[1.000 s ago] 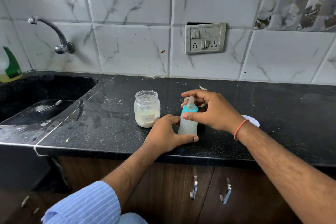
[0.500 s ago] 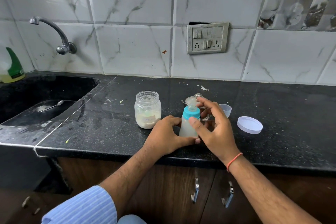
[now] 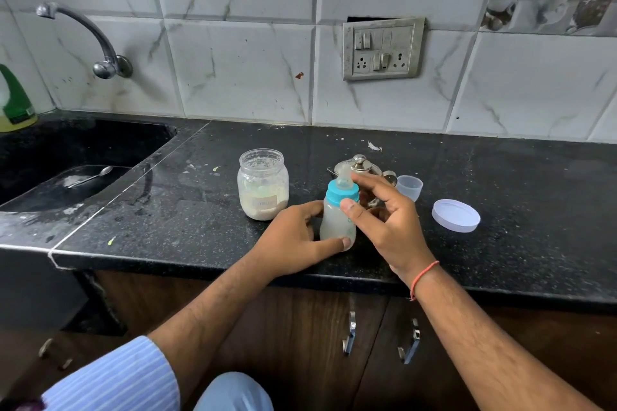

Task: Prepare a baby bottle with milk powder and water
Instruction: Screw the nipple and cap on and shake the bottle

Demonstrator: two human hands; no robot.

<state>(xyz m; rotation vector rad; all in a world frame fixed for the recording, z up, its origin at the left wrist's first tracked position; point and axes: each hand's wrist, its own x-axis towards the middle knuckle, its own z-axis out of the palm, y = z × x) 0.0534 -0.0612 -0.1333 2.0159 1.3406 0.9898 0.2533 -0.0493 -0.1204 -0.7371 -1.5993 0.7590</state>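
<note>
- Baby bottle upright on tabletop, near front edge; contents cloudy.
- Left hand grips its base.
- Right hand pinches teal collar.
- Step judged: tightening the collar; shaking likely next, needing firm seal.

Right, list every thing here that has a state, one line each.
Baby bottle: upright on the counter, blue collar and teat on, cloudy liquid inside.
Left hand: grips the bottle's base.
Right hand: thumb and fingers on the blue collar.
Powder jar: open, partly full.
White lid: off, lying on the counter.
Clear cap: off, mouth up.
Tap: no water running.
</note>
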